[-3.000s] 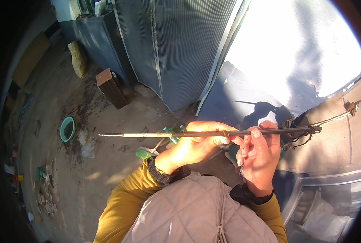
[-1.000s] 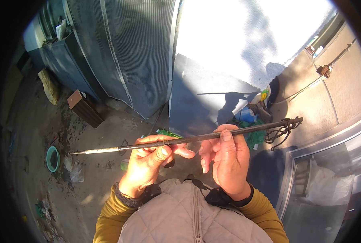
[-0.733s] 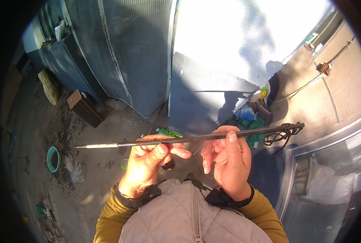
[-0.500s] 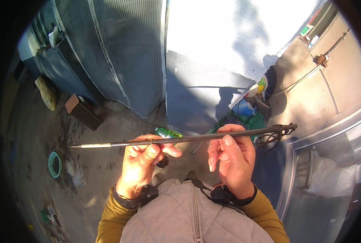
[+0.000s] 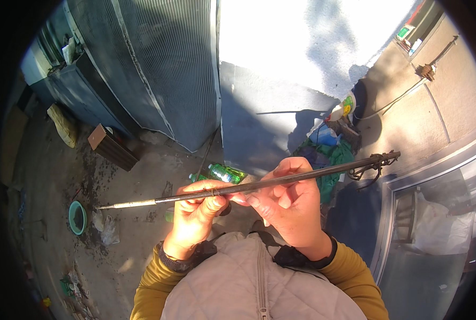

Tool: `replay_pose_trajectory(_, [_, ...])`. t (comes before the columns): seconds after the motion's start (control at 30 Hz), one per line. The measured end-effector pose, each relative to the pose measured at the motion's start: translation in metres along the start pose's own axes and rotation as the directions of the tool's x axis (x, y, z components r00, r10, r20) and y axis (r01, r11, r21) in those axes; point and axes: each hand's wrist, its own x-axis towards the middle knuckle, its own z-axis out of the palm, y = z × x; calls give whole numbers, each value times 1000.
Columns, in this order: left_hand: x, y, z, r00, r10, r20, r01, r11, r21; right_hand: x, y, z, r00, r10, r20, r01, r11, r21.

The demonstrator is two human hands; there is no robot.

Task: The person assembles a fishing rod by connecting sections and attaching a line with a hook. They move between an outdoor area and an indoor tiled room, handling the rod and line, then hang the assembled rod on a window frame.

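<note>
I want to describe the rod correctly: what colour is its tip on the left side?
In the head view, the rod is dark, but its left tip is pale, whitish.

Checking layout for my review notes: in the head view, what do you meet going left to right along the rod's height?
Green bowl → rod's pale tip → left hand → right hand → tangled wire at the rod's far end.
</note>
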Motion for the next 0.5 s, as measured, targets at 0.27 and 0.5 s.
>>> replay_pose_trajectory(0.27, [2,3,0,1000,25,-9,-24,997,75,3,-3,0,998,67,-5,-67,996,51])
replay_pose_trajectory(0.5, [3,4,-8,999,-31,-34,33,998,56,8,1,-6,992,122,1,-122,992,28])
